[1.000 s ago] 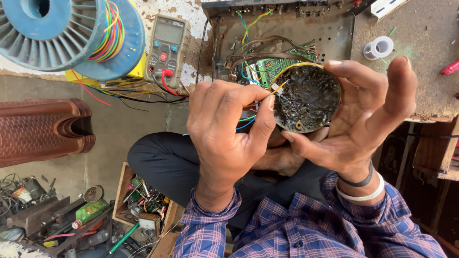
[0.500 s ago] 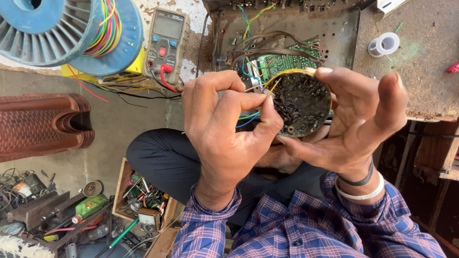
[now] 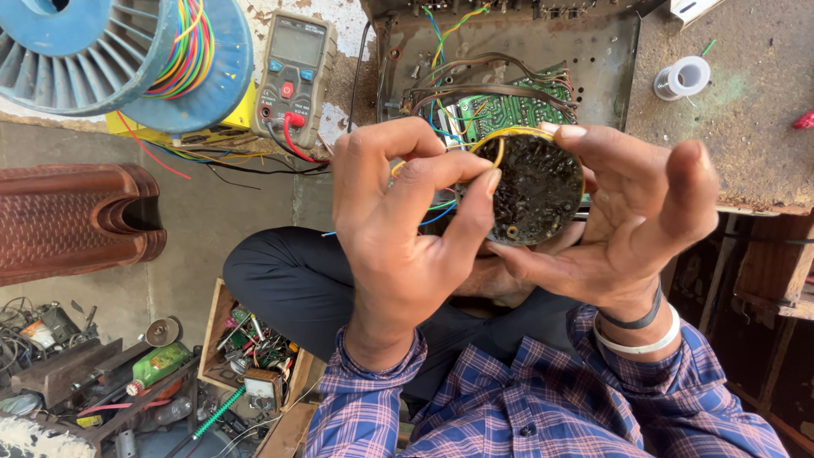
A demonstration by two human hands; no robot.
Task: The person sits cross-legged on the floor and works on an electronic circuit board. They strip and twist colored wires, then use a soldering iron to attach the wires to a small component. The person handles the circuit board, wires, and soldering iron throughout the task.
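Centre right of the frame, the right hand (image 3: 644,229) cradles a round dark circuit board (image 3: 530,191) face up, its fingers spread and curled around the rim, thumb at the top edge, so the disc is held steady above the lap. Just left of it the left hand (image 3: 398,220) has thumb and forefinger pressed together on a thin yellow wire (image 3: 496,153) that arcs over the upper left edge of the disc; the other fingers are folded in behind. Judging by this grip, the step in hand is positioning or tugging that lead at its joint on the board, and the next move calls for a steady pinch and a small, controlled pull or bend while the holding hand keeps the disc from turning. Whether the wire end is soldered or loose cannot be told. Above, at upper centre, an open metal chassis (image 3: 593,59) shows a green board and looped wires. A multimeter (image 3: 292,72) lies at upper left beside a blue wire spool (image 3: 110,55), and a small solder reel (image 3: 682,78) sits at upper right
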